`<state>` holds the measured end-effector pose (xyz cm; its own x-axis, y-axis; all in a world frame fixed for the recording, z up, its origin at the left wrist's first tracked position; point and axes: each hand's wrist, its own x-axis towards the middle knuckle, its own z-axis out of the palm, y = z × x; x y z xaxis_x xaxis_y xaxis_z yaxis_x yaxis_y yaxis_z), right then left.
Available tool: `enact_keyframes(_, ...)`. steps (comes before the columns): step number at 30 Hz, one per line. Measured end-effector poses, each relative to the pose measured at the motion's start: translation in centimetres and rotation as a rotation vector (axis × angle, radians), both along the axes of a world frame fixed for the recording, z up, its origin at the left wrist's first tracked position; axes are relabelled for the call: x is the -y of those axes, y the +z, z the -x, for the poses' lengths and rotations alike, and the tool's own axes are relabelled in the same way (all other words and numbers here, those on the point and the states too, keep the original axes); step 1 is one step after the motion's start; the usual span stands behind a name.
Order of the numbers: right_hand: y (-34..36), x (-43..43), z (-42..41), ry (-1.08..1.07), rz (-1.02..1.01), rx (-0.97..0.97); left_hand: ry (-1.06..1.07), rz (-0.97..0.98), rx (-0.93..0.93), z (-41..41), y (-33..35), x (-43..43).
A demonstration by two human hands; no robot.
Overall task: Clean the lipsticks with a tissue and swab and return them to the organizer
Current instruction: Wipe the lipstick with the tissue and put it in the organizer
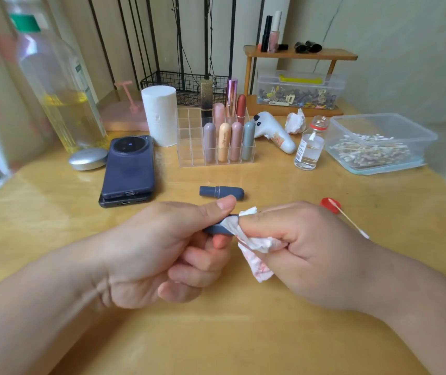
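Two hands mid-frame, just above the surface. Grip on the left hand: fingers curled round a blue-grey lipstick part, thumb on top, part roughly level, free end pointing right. Grip on the right hand: pinching a white tissue with pink-red smears, index finger wrapped in it and pressed against the end of that part. Tissue tail hanging below the fingers.

Just beyond the left thumb: second blue-grey lipstick piece, flat on the surface, clear of both hands. Cannot tell which of the two is cap and which is body.

Right of the right hand: red cap with a wooden-stick swab lying across it, near tip down on the surface.

Further back, centre: clear organizer, gridded, holding eight lipsticks upright in its right-hand columns, four in front, four behind.

Right of it: white handheld gadget, crumpled tissue ball, small glass bottle with clear liquid, plastic tub of swabs.

Left of it: white paper roll, dark phone stacked on another phone, silver round case, big bottle of yellowish liquid.

Back edge: wire basket, wooden shelf with cosmetics on top, clear box of clips beneath.
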<state>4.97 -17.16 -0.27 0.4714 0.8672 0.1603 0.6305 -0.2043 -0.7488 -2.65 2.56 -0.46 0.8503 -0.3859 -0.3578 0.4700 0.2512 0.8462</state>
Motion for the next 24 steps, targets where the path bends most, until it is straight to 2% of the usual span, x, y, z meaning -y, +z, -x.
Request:
enact_keyframes(2, 0.0, 0.0, 0.1, -0.042, -0.029, -0.204, 0.083, 0.007, 0.084, 0.1, -0.3, 0.7)
enact_keyframes(5, 0.3, -0.2, 0.1, 0.002, -0.109, -0.519, 0.202, -0.196, 0.304, 0.0, -1.4, 1.4)
enact_keyframes(7, 0.4, -0.4, 0.0, 0.053, -0.166, -0.717, 0.237, -0.509, 0.571, 0.0, -1.9, 1.1)
enact_keyframes(9, 0.4, -0.5, 0.1, 0.062, -0.222, -0.911, 0.274, -0.919, 0.873, 0.3, -1.9, 0.3)
enact_keyframes(10, 0.3, -0.6, 0.1, 0.056, -0.232, -0.931, 0.296, -1.031, 0.949, 0.4, -2.0, 0.0)
enact_keyframes(11, 0.2, -0.6, 0.0, 0.042, -0.227, -0.873, 0.318, -1.044, 0.957, 0.3, -2.0, 0.0)
enact_keyframes(12, 0.0, -0.5, -0.1, 0.028, -0.208, -0.766, 0.330, -0.947, 0.894, 0.2, -1.9, 0.1)
enact_keyframes(15, -0.1, -0.5, 0.1, -0.029, -0.159, -0.471, 0.242, -0.399, 0.515, -0.4, -1.7, 0.5)
enact_keyframes(17, -0.3, -0.4, 0.3, -0.052, -0.136, -0.302, 0.117, -0.197, 0.309, -0.4, -1.3, 0.4)
enact_keyframes(21, -0.5, -0.2, 0.1, -0.060, -0.062, -0.053, 0.021, -0.051, 0.084, -0.1, -0.4, 0.1)
enact_keyframes(22, -0.5, -0.2, 0.1, -0.059, -0.059, -0.051, 0.042, -0.058, 0.090, -0.1, -0.4, 0.1)
enact_keyframes(24, -0.4, -0.3, 0.1, -0.086, -0.059, -0.174, 0.121, -0.115, 0.172, -0.1, -0.6, 0.6)
